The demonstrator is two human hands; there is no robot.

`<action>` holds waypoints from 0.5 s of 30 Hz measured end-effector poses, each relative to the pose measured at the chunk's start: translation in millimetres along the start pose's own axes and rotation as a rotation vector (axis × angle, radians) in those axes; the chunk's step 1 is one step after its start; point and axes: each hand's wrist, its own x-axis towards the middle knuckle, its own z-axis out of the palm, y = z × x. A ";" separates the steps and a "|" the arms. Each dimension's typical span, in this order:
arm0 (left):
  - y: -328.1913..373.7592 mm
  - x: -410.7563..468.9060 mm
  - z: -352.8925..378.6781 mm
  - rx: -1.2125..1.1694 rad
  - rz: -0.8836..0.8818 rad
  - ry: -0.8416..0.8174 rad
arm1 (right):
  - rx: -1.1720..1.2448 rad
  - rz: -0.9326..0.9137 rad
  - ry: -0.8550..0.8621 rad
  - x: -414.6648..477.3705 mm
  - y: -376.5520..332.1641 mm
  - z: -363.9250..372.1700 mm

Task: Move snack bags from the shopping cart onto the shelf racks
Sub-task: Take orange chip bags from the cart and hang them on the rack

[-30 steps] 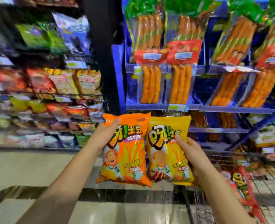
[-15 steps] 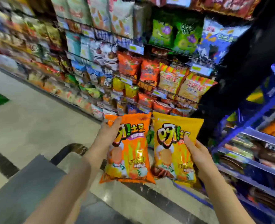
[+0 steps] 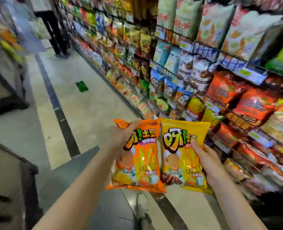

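Both arms outstretched. Left hand [image 3: 122, 136] grips glossy orange foil snack bag [image 3: 137, 161]; right hand [image 3: 205, 156] pinches glossy yellow foil snack bag [image 3: 180, 156] touching at 3 o'clock. Wire shelf racks [image 3: 223, 103] at 2 o'clock.

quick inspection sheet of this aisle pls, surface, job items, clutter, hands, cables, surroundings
surface: pale tiled floor with a dark stripe running down the aisle
job's things: orange snack bag and yellow snack bag held up side by side, not yet on the shelf racks; racks on the right look full of packets
clutter: small green object lying on the floor
grippers: left hand grips the orange snack bag near its top; right hand holds the yellow snack bag by its right side
cables: nothing seen
surroundings: store aisle, far end and left side too blurred to tell
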 end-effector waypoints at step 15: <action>116.2 225.7 -111.7 -0.140 -0.034 0.020 | -0.081 -0.006 -0.196 231.0 -124.2 200.5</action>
